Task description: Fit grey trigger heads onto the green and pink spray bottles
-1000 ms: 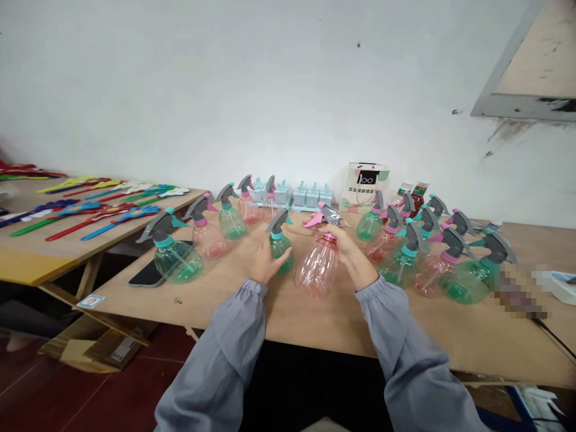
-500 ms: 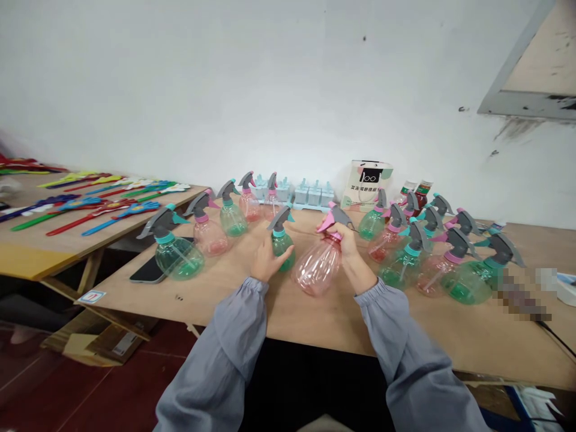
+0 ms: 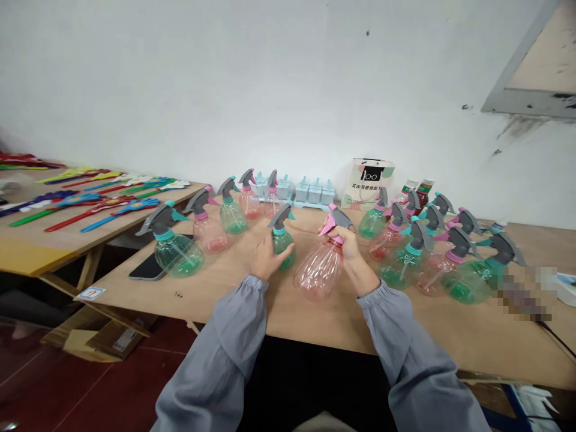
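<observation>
My right hand (image 3: 350, 243) is closed round the neck of a clear pink spray bottle (image 3: 317, 269), just below its pink and grey trigger head. The bottle tilts, its base toward the lower left. My left hand (image 3: 269, 258) is wrapped round the left side of a green spray bottle (image 3: 283, 241) with a grey and teal head, the thumb across its front. That bottle stands upright on the wooden table (image 3: 310, 327). The far fingers of the left hand are hidden behind the bottle.
Several green and pink spray bottles (image 3: 407, 264) stand at the right, and several more (image 3: 177, 255) at the left beside a phone (image 3: 148, 268). Light-blue popsicle moulds (image 3: 315, 195) and a paper bag (image 3: 366, 185) are against the wall. Colourful hand-shaped plastic strips (image 3: 103, 210) lie on the left table.
Both hands keep their holds on the same two bottles. The pink bottle has shifted very slightly, and the whole view has moved a little.
</observation>
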A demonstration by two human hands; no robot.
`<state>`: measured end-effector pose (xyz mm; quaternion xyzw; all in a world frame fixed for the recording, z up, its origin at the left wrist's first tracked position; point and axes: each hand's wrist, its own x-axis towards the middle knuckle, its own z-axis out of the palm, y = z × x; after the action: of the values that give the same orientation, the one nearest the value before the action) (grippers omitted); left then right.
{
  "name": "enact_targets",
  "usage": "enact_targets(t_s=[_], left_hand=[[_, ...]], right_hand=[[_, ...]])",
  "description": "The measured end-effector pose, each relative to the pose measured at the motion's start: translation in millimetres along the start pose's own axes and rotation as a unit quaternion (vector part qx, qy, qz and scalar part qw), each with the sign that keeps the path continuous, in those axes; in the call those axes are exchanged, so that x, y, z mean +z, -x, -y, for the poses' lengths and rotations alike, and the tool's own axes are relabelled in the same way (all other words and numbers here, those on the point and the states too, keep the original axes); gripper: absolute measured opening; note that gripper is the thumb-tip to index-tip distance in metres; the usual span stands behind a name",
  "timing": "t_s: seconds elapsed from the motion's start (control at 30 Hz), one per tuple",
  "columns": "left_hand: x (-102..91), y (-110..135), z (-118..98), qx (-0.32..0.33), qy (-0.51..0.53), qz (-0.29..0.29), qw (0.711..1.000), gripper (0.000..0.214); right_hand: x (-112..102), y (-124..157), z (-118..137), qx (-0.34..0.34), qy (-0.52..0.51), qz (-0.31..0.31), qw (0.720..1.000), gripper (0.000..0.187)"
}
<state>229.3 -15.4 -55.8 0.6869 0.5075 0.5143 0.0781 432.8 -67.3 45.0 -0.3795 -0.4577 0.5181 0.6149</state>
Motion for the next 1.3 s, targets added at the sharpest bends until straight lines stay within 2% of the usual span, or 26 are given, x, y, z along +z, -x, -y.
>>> enact_targets(t_s=[0.23, 0.4, 0.5, 0.63, 0.77, 1.0, 1.13, 1.3], left_hand=[[1.8, 0, 2, 0.004, 0.004, -0.007, 1.000, 0.076], [0.7, 0, 0, 0.001, -0.011, 0.000, 1.000, 0.076], [-0.4, 0, -1, 0.005, -0.022, 0.000, 1.000, 0.075], [-1.3, 0, -1, 0.017, -0.026, -0.007, 0.999, 0.072], [-2.6, 0, -3, 0.016, -0.038, -0.004, 0.999, 0.074], [-5.8, 0, -8, -0.001, -0.049, 0.016, 0.999, 0.076], [-5.8, -1, -7, -0.003, -0.045, 0.019, 0.999, 0.076], [-5.3, -1, -6, -0.004, -0.038, 0.021, 0.999, 0.074]], right_hand=[[-2, 1, 0, -0.014, 0.060, 0.024, 0.998, 0.021], [-1, 1, -3, -0.015, 0.035, -0.020, 0.999, 0.019], [-4, 1, -6, -0.084, 0.064, -0.034, 0.994, 0.015], [-13, -3, -12, -0.193, 0.199, -0.087, 0.957, 0.011], [-23, -9, -20, -0.224, 0.244, -0.116, 0.937, 0.011], [-36, -21, -26, -0.225, 0.243, -0.206, 0.921, 0.025], [-43, -26, -33, -0.249, 0.270, -0.203, 0.908, 0.036], [-64, -13, -54, -0.271, 0.305, -0.201, 0.890, 0.067]])
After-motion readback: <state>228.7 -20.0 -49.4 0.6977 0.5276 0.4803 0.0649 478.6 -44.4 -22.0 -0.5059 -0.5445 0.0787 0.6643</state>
